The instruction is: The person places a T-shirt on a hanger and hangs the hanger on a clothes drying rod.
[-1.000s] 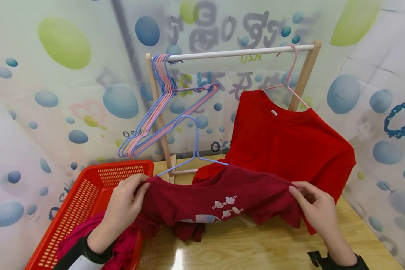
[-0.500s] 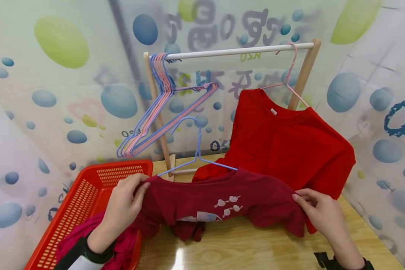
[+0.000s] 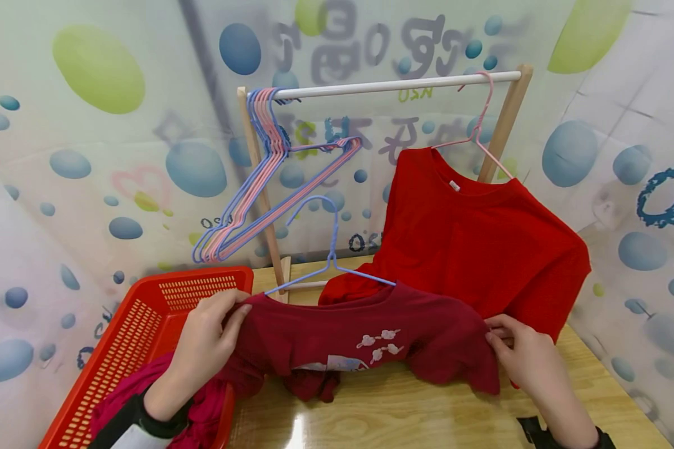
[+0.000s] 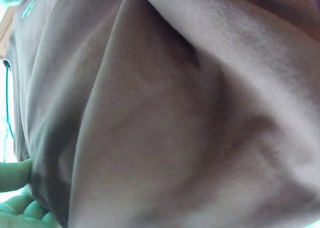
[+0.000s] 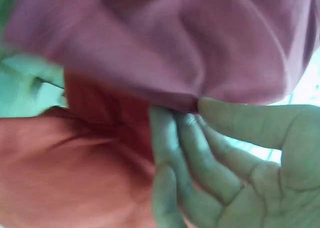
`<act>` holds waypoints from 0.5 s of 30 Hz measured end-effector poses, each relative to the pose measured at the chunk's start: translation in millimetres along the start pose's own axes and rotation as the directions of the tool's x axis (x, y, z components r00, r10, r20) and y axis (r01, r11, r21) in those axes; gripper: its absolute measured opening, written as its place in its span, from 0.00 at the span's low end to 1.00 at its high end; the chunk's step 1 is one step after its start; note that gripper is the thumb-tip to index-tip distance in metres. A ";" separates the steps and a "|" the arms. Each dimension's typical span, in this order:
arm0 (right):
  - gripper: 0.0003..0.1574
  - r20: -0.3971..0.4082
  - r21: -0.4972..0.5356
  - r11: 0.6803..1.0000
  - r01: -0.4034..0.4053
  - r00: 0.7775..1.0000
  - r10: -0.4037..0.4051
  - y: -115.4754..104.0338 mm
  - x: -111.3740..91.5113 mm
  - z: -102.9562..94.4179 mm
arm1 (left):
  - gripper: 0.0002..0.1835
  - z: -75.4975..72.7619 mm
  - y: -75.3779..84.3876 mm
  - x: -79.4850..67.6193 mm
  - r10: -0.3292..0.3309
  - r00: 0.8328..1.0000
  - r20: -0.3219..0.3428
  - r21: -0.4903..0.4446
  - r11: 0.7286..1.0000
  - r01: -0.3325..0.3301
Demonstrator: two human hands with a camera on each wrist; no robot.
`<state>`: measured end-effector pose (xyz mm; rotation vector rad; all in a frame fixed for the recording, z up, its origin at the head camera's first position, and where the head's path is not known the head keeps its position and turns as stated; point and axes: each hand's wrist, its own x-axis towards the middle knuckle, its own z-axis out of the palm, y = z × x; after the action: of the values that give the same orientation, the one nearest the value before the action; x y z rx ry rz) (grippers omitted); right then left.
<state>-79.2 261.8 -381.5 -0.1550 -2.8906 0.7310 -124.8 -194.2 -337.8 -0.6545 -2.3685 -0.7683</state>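
Observation:
A dark red shirt (image 3: pixel 337 330) with small white flower shapes and a pale print is stretched between both hands. Its neck opening lets out a blue hanger (image 3: pixel 332 249), whose hook points up and whose arms run into the shoulders. My left hand (image 3: pixel 210 340) pinches the shirt's left shoulder beside the collar. At the other end, my right hand (image 3: pixel 530 355) pinches the shoulder edge near the sleeve. The right wrist view shows the thumb and fingertips (image 5: pixel 167 133) meeting on the cloth. Dark red fabric fills most of the left wrist view, with a bit of the left hand (image 4: pixel 22 198) at its lower left.
A rack with a white rod (image 3: pixel 371 88) stands behind. Several blue and pink hangers (image 3: pixel 269 168) hang at its left, and a bright red shirt (image 3: pixel 472 243) on a pink hanger (image 3: pixel 480 125) at its right. A red basket (image 3: pixel 112 349) with crimson clothes (image 3: pixel 140 386) is at left on the wooden table (image 3: pixel 393 411).
The blue hanger has shifted slightly right and shows more of its arms above the collar. My right hand went slightly down and right, then back left a little. The left hand keeps its grip.

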 end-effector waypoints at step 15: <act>0.29 -0.351 0.056 0.873 0.484 0.828 -0.437 -59.2 -2.7 12.9 | 0.06 7.9 8.0 6.1 0.064 0.998 0.002 -0.034 0.997 -0.064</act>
<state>-82.5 203.6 -364.7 0.3955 -2.3995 0.7284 -127.2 -181.8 -336.3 -0.7429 -2.3304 -0.7821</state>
